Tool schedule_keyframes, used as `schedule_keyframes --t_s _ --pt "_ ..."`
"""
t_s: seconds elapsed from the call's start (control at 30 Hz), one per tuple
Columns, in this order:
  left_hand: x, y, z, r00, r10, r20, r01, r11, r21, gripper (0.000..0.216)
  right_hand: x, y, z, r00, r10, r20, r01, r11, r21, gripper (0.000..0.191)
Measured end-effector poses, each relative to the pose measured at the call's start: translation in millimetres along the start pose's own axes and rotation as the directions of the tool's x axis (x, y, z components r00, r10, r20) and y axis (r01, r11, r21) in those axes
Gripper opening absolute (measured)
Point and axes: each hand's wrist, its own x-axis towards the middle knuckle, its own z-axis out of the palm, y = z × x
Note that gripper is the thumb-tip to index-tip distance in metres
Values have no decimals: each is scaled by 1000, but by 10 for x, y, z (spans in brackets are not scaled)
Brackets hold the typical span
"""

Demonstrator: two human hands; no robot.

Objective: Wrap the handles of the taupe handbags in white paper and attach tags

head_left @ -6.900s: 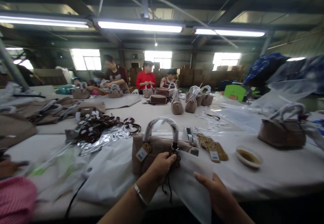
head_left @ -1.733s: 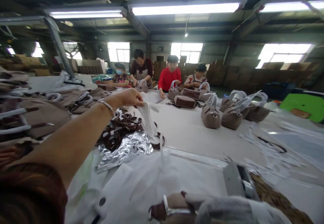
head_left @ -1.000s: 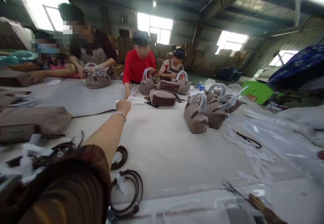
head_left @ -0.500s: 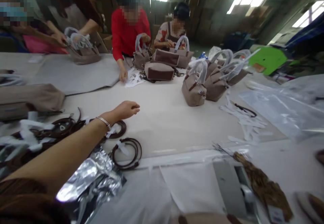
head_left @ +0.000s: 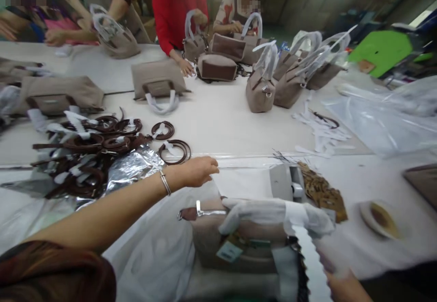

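Two hands frame the taupe bag (head_left: 239, 258) we have in front of us at the near side of the tabletop (head_left: 218, 124), on pale sheeting (head_left: 150, 247). We see its long axis run left to right. Our left hand (head_left: 200, 171) is beyond its left end, apart from it in view, with the fingers loosely bent and nothing visible in them. Our right hand (head_left: 341, 279) is the nearer one, low beside the bag's right end. It is blurred and partly behind a white scalloped strip (head_left: 312, 263), so we cannot tell whether it pinches anything.

The bag looks upright, its underside too dim to make out. We see a silver zip (head_left: 213, 212) with its pull at the left end, a handle (head_left: 262, 211) wrapped in white leaning across the top, and a tag (head_left: 229, 251) hanging on the side facing us. Something dark hangs near the right end, half covered by the strip.

Beyond the bag we have a grey device (head_left: 282, 183) and a heap of brown tags (head_left: 324, 192); farther left, coiled brown straps (head_left: 175, 151) lie near crumpled silver film (head_left: 133, 165).
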Motion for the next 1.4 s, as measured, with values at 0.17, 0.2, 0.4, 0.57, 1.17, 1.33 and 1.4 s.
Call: schedule_keyframes --t_s 0.17,0.2,0.4,0.57,1.17,1.33,1.4 --pt "-99 268 -155 970 -179 -164 184 983 16 21 -159 -99 154 995 -92 41 80 971 225 37" --pt "-146 363 -230 941 -228 -250 240 971 20 23 -176 -99 176 991 -122 48 106 961 255 39" --pt "-616 1514 -424 446 -447 -775 451 860 -237 33 -213 32 236 952 -305 15 273 870 410 42" --pt "-761 2617 337 605 -636 -479 305 741 -598 34 -361 125 273 917 -397 28 324 787 525 43" --pt "-187 3147 1386 551 -645 -529 248 732 -635 33 -573 327 224 889 -411 203 220 771 597 36" --pt "-194 3132 1429 512 -712 -480 254 660 -707 39 -499 314 166 843 -485 232 326 803 498 33" --pt "-208 3142 1507 573 -740 -353 82 480 -873 43 -468 324 171 849 -471 240 289 794 535 34"
